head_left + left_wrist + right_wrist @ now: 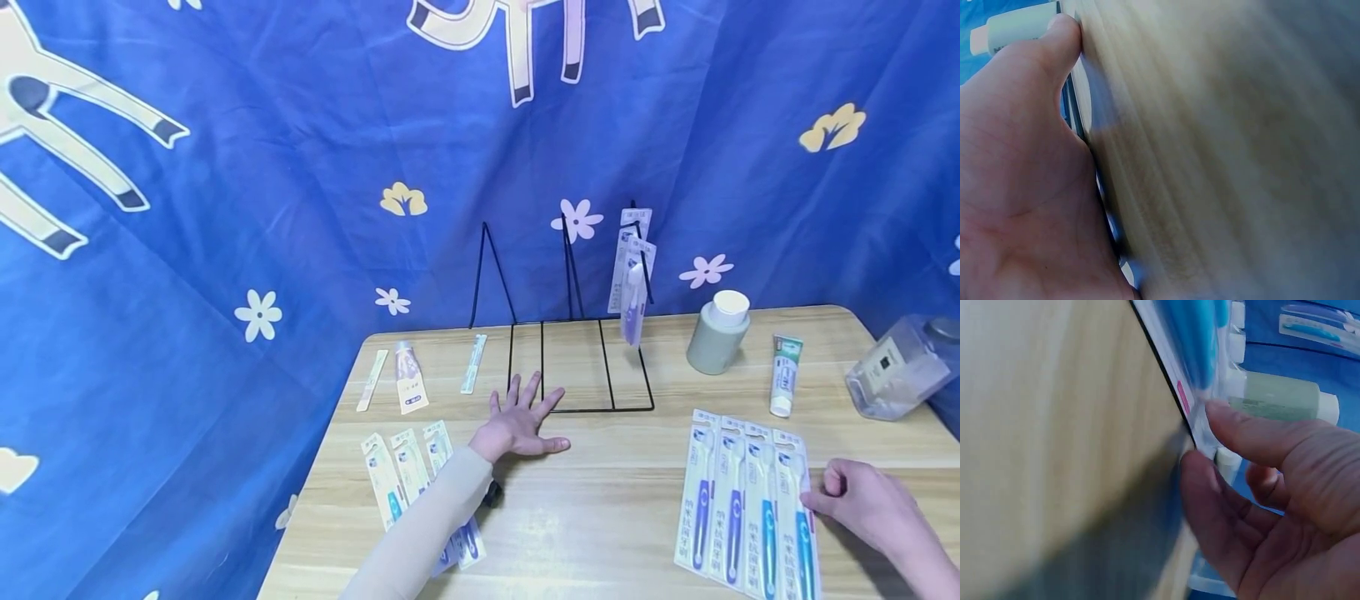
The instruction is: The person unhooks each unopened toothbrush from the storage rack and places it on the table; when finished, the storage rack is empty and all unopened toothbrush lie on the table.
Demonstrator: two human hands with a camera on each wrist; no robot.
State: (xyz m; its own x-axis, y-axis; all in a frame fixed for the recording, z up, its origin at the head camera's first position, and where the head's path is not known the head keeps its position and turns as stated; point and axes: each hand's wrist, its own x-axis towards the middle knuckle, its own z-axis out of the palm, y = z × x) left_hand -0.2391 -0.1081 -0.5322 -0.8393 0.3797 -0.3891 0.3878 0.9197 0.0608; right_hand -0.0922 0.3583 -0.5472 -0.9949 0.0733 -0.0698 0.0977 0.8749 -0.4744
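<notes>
1. Wooden table [600, 517] against a blue flower-print cloth backdrop [262, 208].
2. Left hand [517, 425] flat on the table, fingers spread and straight, holding nothing, just in front of the black wire rack [577, 367].
3. Right hand [862, 500] pinches the edge of the rightmost packaged toothbrush [798, 525] in a row of four near the front right edge.
4. One toothbrush pack [633, 283] hangs on the rack; grey bottle [718, 332] and toothpaste tube [784, 375] stand to its right.

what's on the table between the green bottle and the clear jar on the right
A toothpaste tube lying flat, cap toward the near edge, between the green bottle and clear jar; head view.
</notes>
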